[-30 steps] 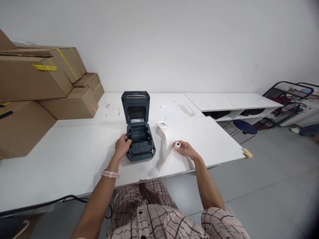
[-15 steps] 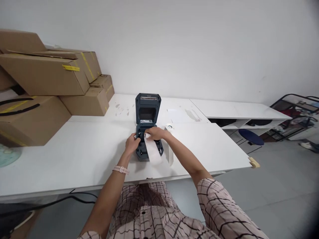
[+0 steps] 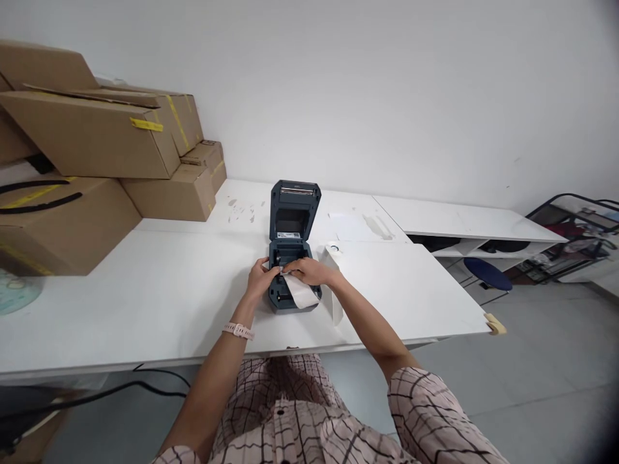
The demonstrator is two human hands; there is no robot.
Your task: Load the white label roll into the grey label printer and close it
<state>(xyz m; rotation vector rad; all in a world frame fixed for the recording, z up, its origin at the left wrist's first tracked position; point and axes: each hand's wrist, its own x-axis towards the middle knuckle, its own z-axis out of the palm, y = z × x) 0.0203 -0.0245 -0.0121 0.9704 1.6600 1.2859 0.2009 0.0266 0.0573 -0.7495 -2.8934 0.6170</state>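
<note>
A dark label printer (image 3: 296,212) stands on the white table with its lid raised. My left hand (image 3: 262,277) is at the left side of its bay, the thumb reaching inside toward a small white roll. From the right, my right hand (image 3: 307,270) reaches over the bay with its fingers closed on the roll, which they mostly hide. A white paper strip (image 3: 300,291) runs from the roll down over the printer's front right part. Beside the printer on the right is another roll (image 3: 333,249) with a loose strip hanging toward the front.
Cardboard boxes (image 3: 97,135) are stacked at the left of the white table (image 3: 159,303). A white sheet (image 3: 347,227) lies behind the printer at the right. A blue stool (image 3: 487,273) and a black rack (image 3: 575,238) are farther right.
The small roll is lower in the printer bay, and its paper strip has drawn up and shifted right. The whole view has moved slightly.
</note>
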